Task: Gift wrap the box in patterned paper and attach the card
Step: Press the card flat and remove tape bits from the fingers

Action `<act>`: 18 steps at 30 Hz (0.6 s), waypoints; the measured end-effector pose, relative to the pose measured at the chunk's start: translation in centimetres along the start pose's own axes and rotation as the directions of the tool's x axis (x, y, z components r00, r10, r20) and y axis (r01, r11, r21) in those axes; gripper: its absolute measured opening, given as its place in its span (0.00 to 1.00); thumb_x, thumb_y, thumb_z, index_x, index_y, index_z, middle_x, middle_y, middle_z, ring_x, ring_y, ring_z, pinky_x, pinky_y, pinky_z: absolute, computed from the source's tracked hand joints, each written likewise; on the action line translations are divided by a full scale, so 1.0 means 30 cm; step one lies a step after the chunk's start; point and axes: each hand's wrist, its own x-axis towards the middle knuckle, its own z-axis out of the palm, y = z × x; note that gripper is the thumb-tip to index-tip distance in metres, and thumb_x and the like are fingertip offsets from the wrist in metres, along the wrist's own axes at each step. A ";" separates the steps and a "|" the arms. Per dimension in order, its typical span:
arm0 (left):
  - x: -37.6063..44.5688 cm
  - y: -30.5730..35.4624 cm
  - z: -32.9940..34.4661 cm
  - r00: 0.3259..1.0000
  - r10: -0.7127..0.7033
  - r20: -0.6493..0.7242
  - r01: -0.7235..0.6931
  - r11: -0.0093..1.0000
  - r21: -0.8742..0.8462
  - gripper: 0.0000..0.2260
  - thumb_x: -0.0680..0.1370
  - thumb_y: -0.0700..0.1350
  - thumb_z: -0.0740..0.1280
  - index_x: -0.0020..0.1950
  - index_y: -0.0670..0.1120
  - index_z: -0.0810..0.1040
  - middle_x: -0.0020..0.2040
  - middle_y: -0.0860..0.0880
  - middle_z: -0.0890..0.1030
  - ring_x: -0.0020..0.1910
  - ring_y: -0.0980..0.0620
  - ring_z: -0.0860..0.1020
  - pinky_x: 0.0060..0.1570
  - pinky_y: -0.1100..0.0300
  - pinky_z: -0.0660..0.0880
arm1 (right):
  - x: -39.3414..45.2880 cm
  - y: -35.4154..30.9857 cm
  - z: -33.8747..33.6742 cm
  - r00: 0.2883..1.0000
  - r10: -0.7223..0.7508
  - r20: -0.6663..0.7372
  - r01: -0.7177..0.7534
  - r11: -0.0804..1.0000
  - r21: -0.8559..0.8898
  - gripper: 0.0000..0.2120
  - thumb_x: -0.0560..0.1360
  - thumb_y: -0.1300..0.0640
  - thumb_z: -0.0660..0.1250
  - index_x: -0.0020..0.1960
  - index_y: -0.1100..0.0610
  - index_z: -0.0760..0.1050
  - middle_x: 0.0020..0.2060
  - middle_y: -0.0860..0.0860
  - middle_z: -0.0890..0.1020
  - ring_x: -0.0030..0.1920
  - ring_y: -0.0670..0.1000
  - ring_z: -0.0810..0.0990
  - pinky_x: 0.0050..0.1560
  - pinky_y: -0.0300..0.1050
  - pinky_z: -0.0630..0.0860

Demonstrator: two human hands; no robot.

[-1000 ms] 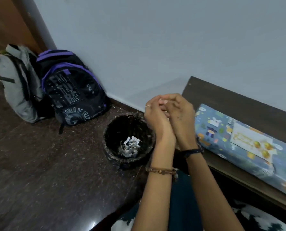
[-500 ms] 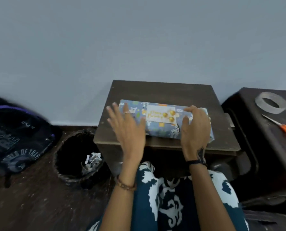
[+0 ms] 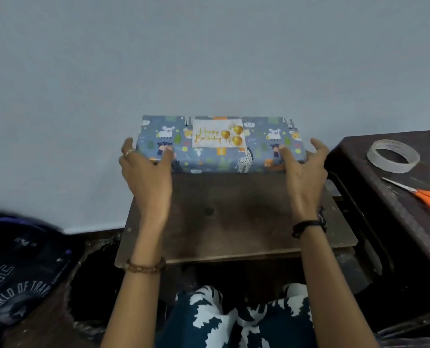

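The box (image 3: 209,159), wrapped in blue paper printed with cartoon animals, is raised above the back of the small dark wooden table (image 3: 234,222), its top face tipped toward me. A white "Happy Birthday" card (image 3: 217,137) with gold balloons is stuck flat on that face. My left hand (image 3: 146,172) grips the box's left end, thumb on the front face. My right hand (image 3: 304,172) grips the right end the same way. The fingers behind the box are hidden.
A dark stool (image 3: 384,197) at the right carries a roll of clear tape (image 3: 393,155) and orange-handled scissors (image 3: 429,198). A black and purple backpack (image 3: 15,272) lies at the lower left, with a dark waste bin (image 3: 96,272) beside the table. A plain wall stands close behind.
My hands left the waste bin, came down on the box on the table, and now hold it lifted and tipped up toward me. The view swung right.
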 end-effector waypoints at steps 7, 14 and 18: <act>-0.047 -0.114 0.086 0.999 -0.043 -0.005 0.042 0.998 -0.050 0.30 0.74 0.50 0.70 0.72 0.48 0.60 0.61 0.47 0.76 0.53 0.51 0.76 0.53 0.60 0.68 | 0.049 0.097 0.016 0.997 0.066 0.030 -0.061 0.988 -0.145 0.21 0.72 0.50 0.71 0.61 0.57 0.73 0.49 0.50 0.79 0.46 0.41 0.77 0.37 0.27 0.68; -0.143 -0.264 0.131 0.988 -0.140 0.062 0.143 0.988 -0.057 0.29 0.74 0.51 0.70 0.71 0.48 0.63 0.65 0.48 0.73 0.62 0.49 0.73 0.56 0.61 0.67 | 0.041 0.201 0.021 0.997 0.040 0.071 -0.006 0.904 -0.427 0.28 0.74 0.48 0.68 0.69 0.59 0.66 0.63 0.55 0.72 0.62 0.55 0.72 0.59 0.48 0.67; -0.143 -0.269 0.122 0.982 -0.137 0.127 0.148 0.986 -0.079 0.28 0.76 0.48 0.68 0.73 0.47 0.61 0.67 0.48 0.69 0.63 0.50 0.71 0.55 0.61 0.67 | -0.003 0.210 0.032 0.999 0.007 0.042 0.012 0.900 -0.437 0.28 0.77 0.49 0.64 0.72 0.58 0.60 0.67 0.54 0.69 0.64 0.54 0.71 0.56 0.46 0.69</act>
